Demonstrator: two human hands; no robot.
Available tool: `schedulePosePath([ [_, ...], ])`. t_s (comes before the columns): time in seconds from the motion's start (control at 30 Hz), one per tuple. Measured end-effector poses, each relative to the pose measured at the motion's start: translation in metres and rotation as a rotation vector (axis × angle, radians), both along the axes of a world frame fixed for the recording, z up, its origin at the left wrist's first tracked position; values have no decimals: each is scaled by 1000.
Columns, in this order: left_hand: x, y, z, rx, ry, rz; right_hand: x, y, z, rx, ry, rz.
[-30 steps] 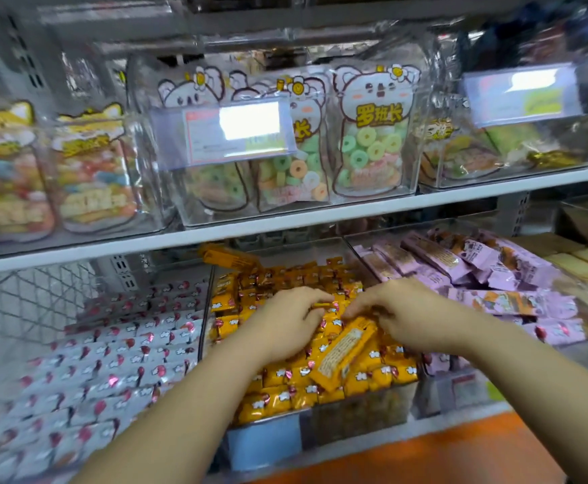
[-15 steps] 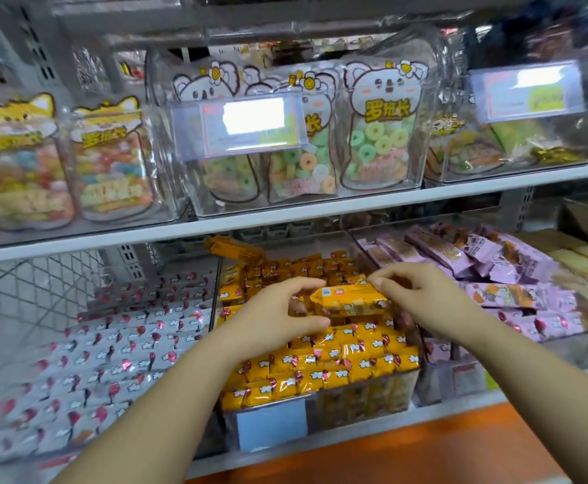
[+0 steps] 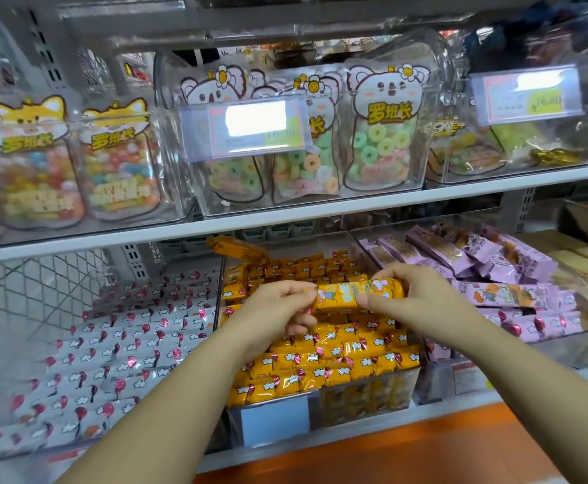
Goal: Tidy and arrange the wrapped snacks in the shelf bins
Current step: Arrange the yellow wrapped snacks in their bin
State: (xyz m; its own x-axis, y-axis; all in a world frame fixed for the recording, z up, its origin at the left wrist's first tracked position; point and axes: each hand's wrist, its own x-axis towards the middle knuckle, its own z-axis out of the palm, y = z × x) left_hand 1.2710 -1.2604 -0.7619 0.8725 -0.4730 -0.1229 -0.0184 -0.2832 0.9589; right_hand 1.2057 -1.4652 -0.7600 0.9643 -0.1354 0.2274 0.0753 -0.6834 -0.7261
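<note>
Orange snack bar held level, crosswise, just above the packed rows in the middle clear bin. Cartoon print on the wrapper, text unreadable. Left hand pinches its left end, right hand curls over the right end, both wrists low. Open gap between the bar and the upper shelf edge. White snacks left, purple snacks right. Candy bags above read "罗班长"; price tag glared out.
</note>
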Motion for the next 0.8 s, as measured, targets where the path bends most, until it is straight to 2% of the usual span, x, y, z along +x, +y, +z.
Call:
schedulePosePath([
  [0.07, 1, 2, 1, -127, 124, 11, 0, 0, -2, -47, -31, -18],
  [0.17, -1, -1, -1, -212, 197, 23, 2, 6, -8, -150, -79, -12],
  [0.27, -1, -5, -4, -314, 219, 129, 4, 14, -11, -216, -115, 14],
  [0.33, 2, -6, -6, -203, 18, 176, 8, 15, -13, -359, -142, -11],
  [0.4, 0, -4, -5, 44, -338, 189, 10, 18, -14, -463, -155, -31],
  [0.5, -7, -4, 2, 151, -639, 191, 11, 26, -15, -386, -150, 15],
  [0.63, 5, 4, 11, 247, -800, 335, 19, 26, -12, -368, -120, -16],
  [0.8, 33, -1, 5, 380, -778, 378, 48, 24, -5, -532, -52, -57],
])
